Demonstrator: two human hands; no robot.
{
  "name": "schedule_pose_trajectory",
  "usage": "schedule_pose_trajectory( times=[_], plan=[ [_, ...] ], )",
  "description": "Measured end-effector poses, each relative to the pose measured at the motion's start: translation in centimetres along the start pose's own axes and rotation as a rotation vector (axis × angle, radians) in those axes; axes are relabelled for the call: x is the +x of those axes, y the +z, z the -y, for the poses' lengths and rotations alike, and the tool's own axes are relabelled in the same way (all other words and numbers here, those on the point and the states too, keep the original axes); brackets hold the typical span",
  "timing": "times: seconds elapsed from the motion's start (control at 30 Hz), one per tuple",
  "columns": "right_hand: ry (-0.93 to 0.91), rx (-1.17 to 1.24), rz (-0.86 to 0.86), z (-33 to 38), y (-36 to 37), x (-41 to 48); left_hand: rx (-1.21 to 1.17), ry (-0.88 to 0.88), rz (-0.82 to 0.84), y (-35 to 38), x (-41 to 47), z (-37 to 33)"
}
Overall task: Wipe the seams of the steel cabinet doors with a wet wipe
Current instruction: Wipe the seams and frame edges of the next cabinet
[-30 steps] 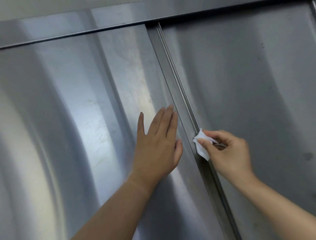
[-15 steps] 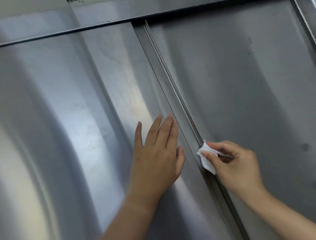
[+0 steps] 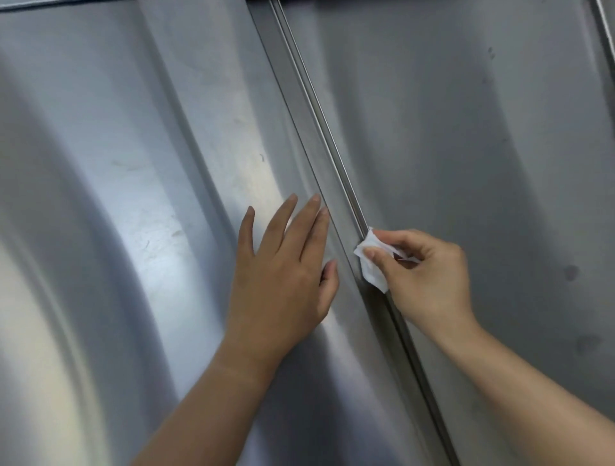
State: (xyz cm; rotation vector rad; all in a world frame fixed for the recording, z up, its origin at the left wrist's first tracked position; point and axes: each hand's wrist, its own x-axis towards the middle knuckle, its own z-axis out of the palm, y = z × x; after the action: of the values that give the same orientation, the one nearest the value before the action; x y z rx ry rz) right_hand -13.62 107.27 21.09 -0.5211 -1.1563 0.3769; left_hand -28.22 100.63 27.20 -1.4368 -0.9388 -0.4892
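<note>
R hand (image 3: 429, 276) pinches wet wipe (image 3: 374, 276) on seam (image 3: 318, 109); L hand (image 3: 286, 276) flat on left door (image 3: 133, 166).

At the very top left you can see a thin dark line (image 3: 30, 6) that runs off the edge. A dark gap (image 3: 432, 2) sits along the top, more to your right. Far on your right there are two round dark spots (image 3: 571, 272), one above the other, and two tiny dots (image 3: 491, 51) high up. On your left you can see pale scratches (image 3: 159, 233) and one small dark mark (image 3: 262, 157).
</note>
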Motion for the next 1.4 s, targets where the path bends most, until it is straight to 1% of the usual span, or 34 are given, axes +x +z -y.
schedule_pose_trajectory(
  times=[0.07, 0.2, 0.4, 0.47, 0.63, 0.7, 0.77, 0.83, 0.93, 1.03, 1.13, 1.3, 1.4],
  plan=[
    [-0.019, 0.008, -0.007, -0.2, 0.1, 0.0, -0.011, -0.001, -0.016, 0.1, 0.0, 0.0],
    [-0.008, 0.021, -0.014, -1.7, -1.3, -3.3, -0.011, -0.007, -0.031, 0.2, 0.0, 0.0],
    [-0.003, 0.048, 0.005, -1.0, -0.6, -1.2, -0.023, 0.004, -0.051, 0.4, 0.0, 0.1],
    [0.005, 0.058, -0.004, -1.4, -0.9, -2.0, -0.029, 0.001, -0.055, 0.4, 0.0, 0.0],
    [0.052, 0.019, 0.052, -2.5, -2.9, -5.3, -0.037, -0.01, -0.034, -0.1, 0.0, 0.0],
    [0.032, 0.001, 0.103, -2.0, -2.7, -3.6, -0.073, -0.048, -0.011, -0.4, -0.2, -0.5],
    [0.027, 0.008, 0.143, -1.1, -1.9, -1.1, -0.122, -0.123, 0.008, -0.4, -1.5, -1.7],
    [0.005, 0.01, 0.153, -0.7, -1.4, 0.2, -0.111, -0.165, 0.026, -0.1, -3.7, -3.3],
    [-0.022, 0.03, 0.139, -2.1, -2.1, -1.8, -0.054, -0.232, 0.045, 0.6, -6.6, -5.9],
    [0.049, 0.078, 0.116, -4.2, -3.8, -6.2, -0.031, -0.314, 0.049, 1.2, -8.0, -8.2],
    [0.132, 0.118, 0.129, -4.7, -4.2, -7.4, -0.021, -0.34, 0.052, 1.4, -8.7, -9.3],
    [0.094, 0.165, 0.14, -3.8, -3.1, -4.2, 0.006, -0.357, 0.053, 1.4, -8.7, -9.4],
    [0.122, 0.182, 0.14, -4.8, -3.7, -6.3, 0.01, -0.361, 0.045, 1.5, -8.7, -9.5]
  ],
)
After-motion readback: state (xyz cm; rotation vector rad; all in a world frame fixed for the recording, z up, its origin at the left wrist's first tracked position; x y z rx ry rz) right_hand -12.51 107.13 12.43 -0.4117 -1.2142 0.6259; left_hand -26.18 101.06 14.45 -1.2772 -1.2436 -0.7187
